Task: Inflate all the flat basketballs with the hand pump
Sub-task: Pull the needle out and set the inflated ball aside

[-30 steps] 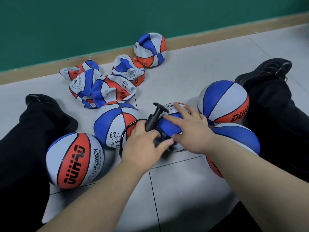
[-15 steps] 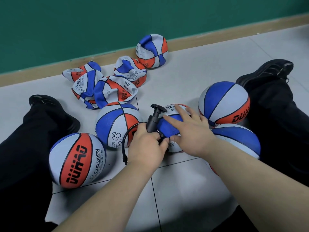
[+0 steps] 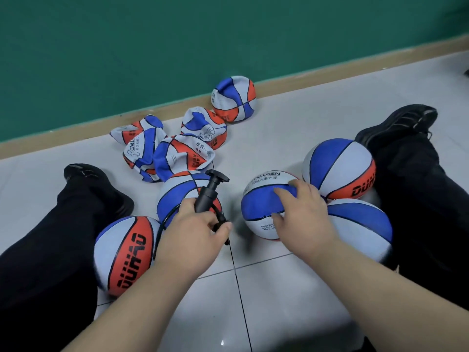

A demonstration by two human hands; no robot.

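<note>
My left hand (image 3: 195,224) is shut on the black hand pump (image 3: 209,194), whose T-handle points up and away; its black hose loops below my fist. My right hand (image 3: 302,212) rests with spread fingers on a round blue and white basketball (image 3: 258,207) in the middle of the floor. The pump and this ball are apart, with a gap of floor between them. Several flat, crumpled basketballs (image 3: 177,153) lie in a pile further back, and one half-collapsed ball (image 3: 234,99) sits by the wall.
Inflated balls surround me: one at the near left (image 3: 124,252), one behind the pump (image 3: 175,196), two at the right (image 3: 338,168) (image 3: 363,227). My legs in black trousers and shoes (image 3: 99,184) (image 3: 398,128) flank the balls. A green wall with a tan skirting board (image 3: 304,85) closes the back.
My left hand has pulled the pump to the left, away from the middle ball. My right hand has stayed on that ball, which now sits further right and shows its white lettering.
</note>
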